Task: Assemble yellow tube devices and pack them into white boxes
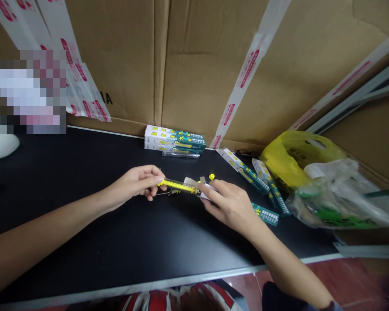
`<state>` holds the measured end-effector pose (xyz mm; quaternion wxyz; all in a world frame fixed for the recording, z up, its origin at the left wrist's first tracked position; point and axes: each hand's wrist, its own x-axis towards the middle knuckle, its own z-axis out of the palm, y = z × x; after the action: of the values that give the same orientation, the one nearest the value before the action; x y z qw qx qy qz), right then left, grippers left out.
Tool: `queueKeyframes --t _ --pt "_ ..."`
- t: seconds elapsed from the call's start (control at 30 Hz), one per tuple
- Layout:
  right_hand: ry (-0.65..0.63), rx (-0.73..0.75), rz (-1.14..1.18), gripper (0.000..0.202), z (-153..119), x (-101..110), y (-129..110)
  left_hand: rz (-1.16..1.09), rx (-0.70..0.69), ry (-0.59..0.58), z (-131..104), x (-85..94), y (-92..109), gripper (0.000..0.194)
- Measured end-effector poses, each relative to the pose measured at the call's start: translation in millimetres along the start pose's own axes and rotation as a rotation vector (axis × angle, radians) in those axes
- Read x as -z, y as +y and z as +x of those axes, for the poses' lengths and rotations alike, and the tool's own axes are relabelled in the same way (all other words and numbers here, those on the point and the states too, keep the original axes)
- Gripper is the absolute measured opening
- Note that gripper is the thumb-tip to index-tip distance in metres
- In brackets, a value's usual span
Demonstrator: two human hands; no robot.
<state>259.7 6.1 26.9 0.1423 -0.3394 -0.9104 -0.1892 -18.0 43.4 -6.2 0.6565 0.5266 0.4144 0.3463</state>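
Observation:
My left hand (pixel 141 182) pinches one end of a yellow spring scale (pixel 179 186) between thumb and fingers, holding it nearly level above the black table. Its other end points at the open end of a slim white and teal box, beside white flaps. My right hand (pixel 230 203) is wrapped over this box (pixel 266 215), hiding its middle; the teal end sticks out to the right. Whether the scale's tip is inside the box, I cannot tell. Thin metal pieces (pixel 168 192) show behind the scale. A small yellow cap (pixel 212 176) lies just beyond my right hand.
Stacked scale boxes (pixel 175 139) stand by the cardboard wall (pixel 194 69), a clear tube (pixel 181 154) before them. Two more boxes, one here (pixel 244 170) and another (pixel 271 190), lie to the right near a yellow plastic bag (pixel 288 155). A white object (pixel 1 144) sits far left.

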Motion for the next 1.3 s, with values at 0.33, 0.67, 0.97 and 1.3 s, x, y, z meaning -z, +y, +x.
queueKeyframes --t 0.33,0.67,0.97,1.3 --pt "0.053 -0.053 0.242 0.033 -1 -8 -12 0.100 -0.070 0.009 -7 -15.4 -7 0.031" --pt "-0.006 0.049 0.352 0.024 2 -12 -37 0.220 -0.051 -0.106 -24 -43.8 -27 0.026" --pt "-0.018 0.003 0.335 0.035 1 -16 -29 0.250 -0.082 -0.114 -18 -37.7 -25 0.021" --pt "-0.051 0.028 0.305 0.038 1 -15 -31 0.323 -0.112 -0.064 -22 -39.6 -20 0.019"
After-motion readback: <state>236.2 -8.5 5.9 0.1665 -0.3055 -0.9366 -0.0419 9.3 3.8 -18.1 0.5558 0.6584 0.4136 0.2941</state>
